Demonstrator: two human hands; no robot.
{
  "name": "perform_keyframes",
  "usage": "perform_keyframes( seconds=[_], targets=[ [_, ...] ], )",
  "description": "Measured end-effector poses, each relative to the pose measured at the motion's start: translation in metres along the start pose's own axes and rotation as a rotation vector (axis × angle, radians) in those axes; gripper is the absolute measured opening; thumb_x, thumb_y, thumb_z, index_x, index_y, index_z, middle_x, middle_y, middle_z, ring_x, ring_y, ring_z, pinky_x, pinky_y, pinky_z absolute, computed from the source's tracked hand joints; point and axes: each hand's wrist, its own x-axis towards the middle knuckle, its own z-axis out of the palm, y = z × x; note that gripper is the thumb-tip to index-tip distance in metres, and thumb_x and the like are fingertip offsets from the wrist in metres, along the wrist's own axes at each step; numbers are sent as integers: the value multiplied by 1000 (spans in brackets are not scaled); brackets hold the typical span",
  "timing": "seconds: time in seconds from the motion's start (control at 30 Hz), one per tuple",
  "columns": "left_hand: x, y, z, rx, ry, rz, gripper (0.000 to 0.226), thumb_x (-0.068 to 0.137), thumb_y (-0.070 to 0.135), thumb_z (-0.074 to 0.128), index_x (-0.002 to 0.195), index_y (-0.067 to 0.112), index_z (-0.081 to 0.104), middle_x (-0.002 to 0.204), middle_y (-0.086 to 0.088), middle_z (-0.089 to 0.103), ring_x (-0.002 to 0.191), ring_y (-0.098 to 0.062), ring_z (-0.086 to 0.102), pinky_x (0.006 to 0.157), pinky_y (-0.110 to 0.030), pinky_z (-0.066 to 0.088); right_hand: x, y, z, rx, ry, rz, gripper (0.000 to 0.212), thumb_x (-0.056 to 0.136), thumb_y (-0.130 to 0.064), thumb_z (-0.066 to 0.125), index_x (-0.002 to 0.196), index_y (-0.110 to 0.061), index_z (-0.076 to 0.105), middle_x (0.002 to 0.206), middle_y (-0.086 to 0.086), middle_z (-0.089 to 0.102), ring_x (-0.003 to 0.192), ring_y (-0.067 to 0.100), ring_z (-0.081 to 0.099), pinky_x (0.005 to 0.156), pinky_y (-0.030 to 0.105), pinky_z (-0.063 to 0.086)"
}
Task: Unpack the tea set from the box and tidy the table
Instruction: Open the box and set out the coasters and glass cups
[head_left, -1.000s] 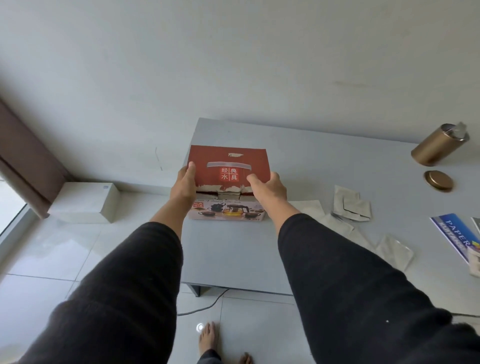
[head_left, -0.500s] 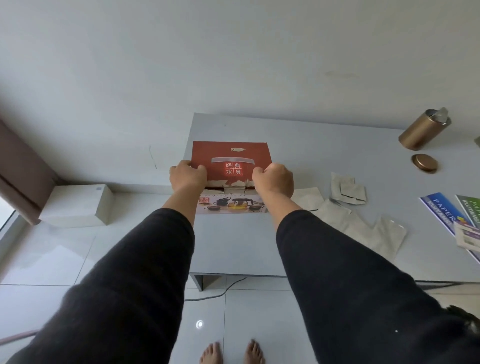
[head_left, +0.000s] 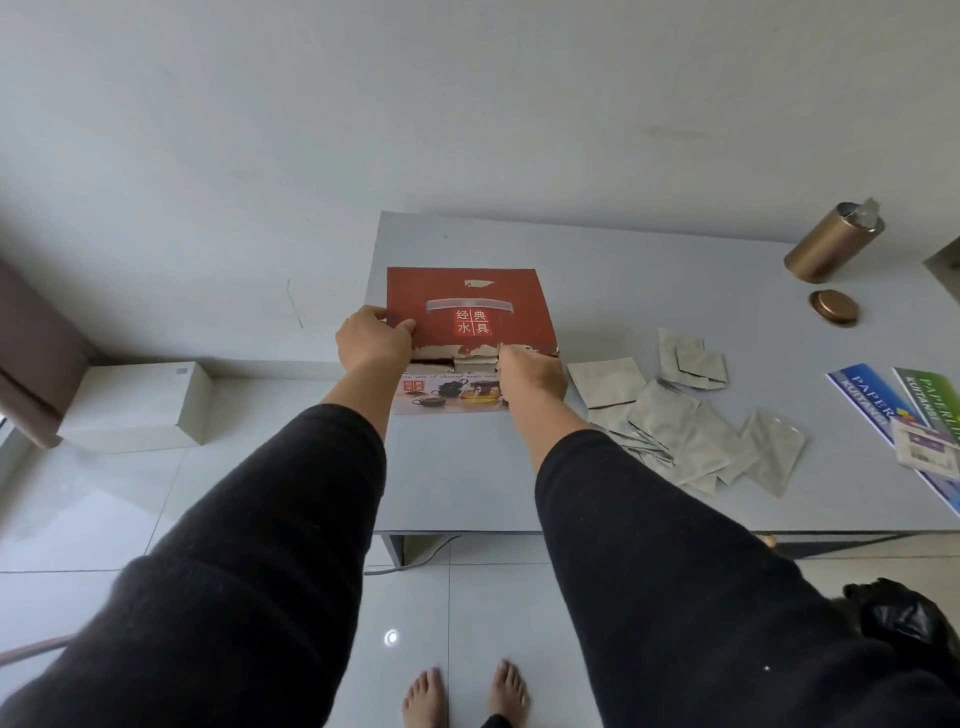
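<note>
A red tea set box (head_left: 470, 312) with white Chinese characters on its lid stands on the left part of the grey table (head_left: 649, 280). Its front face shows a picture of teaware. My left hand (head_left: 371, 343) grips the lid's front left corner, thumb on top. My right hand (head_left: 532, 374) holds the torn front edge of the lid at the right, fingers curled around it. A narrow dark gap shows under the lid's front edge. The box's contents are hidden.
Several silver foil sachets (head_left: 670, 415) lie scattered right of the box. A gold canister (head_left: 831, 244) and its loose lid (head_left: 834, 307) sit at the back right. Paper packs (head_left: 904, 415) lie at the right edge. A white box (head_left: 135, 405) stands on the floor at left.
My hands have shifted on the lid's front edge, left hand out to the corner and right hand lower. The lid front has lifted slightly. The camera has drawn back and tilted down.
</note>
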Motion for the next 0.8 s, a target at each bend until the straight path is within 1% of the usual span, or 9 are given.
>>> perform_keyframes(
  seconds=[0.07,0.13,0.27,0.37,0.47,0.53,0.6,0.7,0.8],
  targets=[
    [0,1,0,16,11,0,46,89,32,64,130,13,55,126,-6,62,114,-24,59,96,-34,49,-1,2,0,37,-76,32,29,83,-23,57,54,-17,57,64,1,61,65,20,60,67,35,57],
    [-1,2,1,12,3,-11,45,89,32,64,129,13,55,125,-7,62,114,-25,59,96,-35,49,-8,2,1,6,-212,29,26,81,-17,58,55,-17,58,59,-2,57,55,15,52,51,26,46],
    [-3,5,-5,-81,-12,-9,46,92,41,56,126,10,57,122,-9,63,112,-25,59,92,-34,49,-16,1,5,-122,-273,-44,32,86,-22,48,60,-14,64,63,-5,59,59,15,52,64,29,47],
    [-2,17,-15,-233,27,40,54,96,50,38,123,7,57,121,-9,61,111,-25,56,92,-34,44,-11,2,-3,-246,-224,-153,35,88,-26,46,80,-1,70,76,9,66,65,21,52,57,25,40],
    [0,32,-23,-465,32,67,50,99,46,27,119,9,54,118,-8,60,103,-23,55,83,-30,37,-4,0,-15,-378,-109,-305,35,89,-25,47,57,-11,48,60,3,51,59,19,45,48,21,29],
    [4,37,-24,-566,8,111,40,99,37,25,115,10,52,117,-8,63,105,-23,59,79,-28,38,0,-6,-20,-436,-40,-379,27,91,-24,49,66,-15,55,69,-1,52,69,18,49,55,21,36],
    [7,43,-24,-528,-25,192,37,99,28,24,120,10,49,122,-7,61,103,-19,55,81,-28,35,6,-15,-22,-510,10,-433,22,92,-26,50,100,-13,66,99,4,58,94,22,55,75,28,47],
    [15,50,-20,-334,-59,298,39,101,25,23,134,15,42,131,-10,54,98,-16,44,82,-29,34,19,-27,-26,-644,19,-490,39,94,-30,49,131,-19,53,132,6,47,122,26,43,98,39,44],
    [26,54,-11,-132,-101,353,41,103,24,22,142,19,34,138,-12,49,104,-23,48,87,-32,38,40,-41,-27,-709,-23,-522,51,94,-29,48,144,-23,37,148,3,34,133,26,34,105,43,37]
  ],
)
